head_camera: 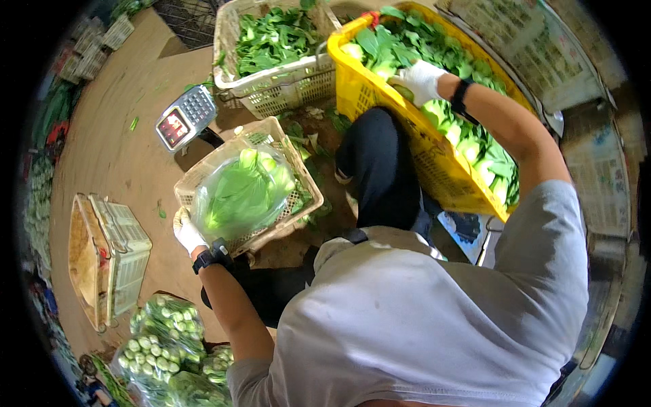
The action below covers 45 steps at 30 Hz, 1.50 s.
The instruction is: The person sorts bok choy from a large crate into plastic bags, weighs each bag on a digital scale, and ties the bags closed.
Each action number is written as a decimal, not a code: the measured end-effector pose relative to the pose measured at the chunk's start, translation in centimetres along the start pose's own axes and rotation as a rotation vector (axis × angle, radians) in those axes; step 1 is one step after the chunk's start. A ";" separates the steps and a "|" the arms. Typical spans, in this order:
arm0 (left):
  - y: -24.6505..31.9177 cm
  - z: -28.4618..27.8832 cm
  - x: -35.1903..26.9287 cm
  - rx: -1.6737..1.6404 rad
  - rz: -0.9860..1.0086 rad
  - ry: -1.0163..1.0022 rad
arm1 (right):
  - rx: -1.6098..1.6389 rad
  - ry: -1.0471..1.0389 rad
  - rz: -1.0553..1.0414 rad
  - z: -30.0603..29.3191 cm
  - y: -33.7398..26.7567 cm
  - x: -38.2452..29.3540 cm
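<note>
My left hand (188,231), in a white glove, pinches the near left edge of a clear plastic bag (203,201). Leafy bok choy (244,188) lies inside the bag, pale stem ends toward the upper right. The bag sits in a small cream plastic crate (307,201). To the right, my right hand (422,81), also gloved, reaches into a tilted yellow plastic crate (351,94). It touches loose bok choy (384,68) there; leaves and the hand's own back hide whether its fingers close on one.
A digital scale display (185,119) stands beyond the small crate. Behind it, a white crate (285,76) holds more greens. Stacked crates (112,259) stand at left; bagged bok choy (152,356) lies at lower left. My knee (379,163) rests against the yellow crate.
</note>
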<state>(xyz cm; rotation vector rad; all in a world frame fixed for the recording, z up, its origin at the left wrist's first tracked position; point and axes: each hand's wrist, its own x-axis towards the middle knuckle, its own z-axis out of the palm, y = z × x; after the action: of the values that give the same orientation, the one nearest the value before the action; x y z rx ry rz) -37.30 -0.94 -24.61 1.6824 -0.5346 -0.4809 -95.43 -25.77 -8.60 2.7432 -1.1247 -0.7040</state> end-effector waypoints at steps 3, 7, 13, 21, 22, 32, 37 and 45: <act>0.4 0.4 -0.1 -0.084 -0.053 0.035 | 0.151 0.241 -0.018 -0.3 2.5 -3.0; 0.1 -0.5 -0.1 -0.006 -0.007 -0.010 | 0.418 0.343 0.054 -2.4 2.4 -6.7; -5.9 -1.2 3.2 1.021 0.431 -0.300 | 0.263 0.509 0.038 -7.0 1.0 -9.0; -5.3 -1.9 4.4 0.279 0.262 -0.128 | 1.147 0.958 0.067 -13.4 0.1 -7.3; -4.8 -2.0 4.1 0.215 0.180 -0.238 | 1.349 1.103 0.086 -16.1 -5.9 -4.1; 1.1 -1.2 2.2 0.182 -0.122 -0.460 | 0.576 0.021 -0.422 -14.2 -33.1 21.0; -0.8 0.5 2.3 0.050 -0.039 -0.094 | 0.678 0.196 -0.503 -3.0 -49.6 32.6; 1.6 -1.9 2.2 0.140 -0.129 -0.155 | 0.930 0.145 -0.600 -1.1 -52.5 31.1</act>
<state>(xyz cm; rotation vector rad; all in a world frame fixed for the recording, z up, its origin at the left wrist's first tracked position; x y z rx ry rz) -34.52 -0.95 -22.75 1.8311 -0.5857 -0.6855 -41.96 -9.16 -32.82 3.9001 -0.6705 0.0658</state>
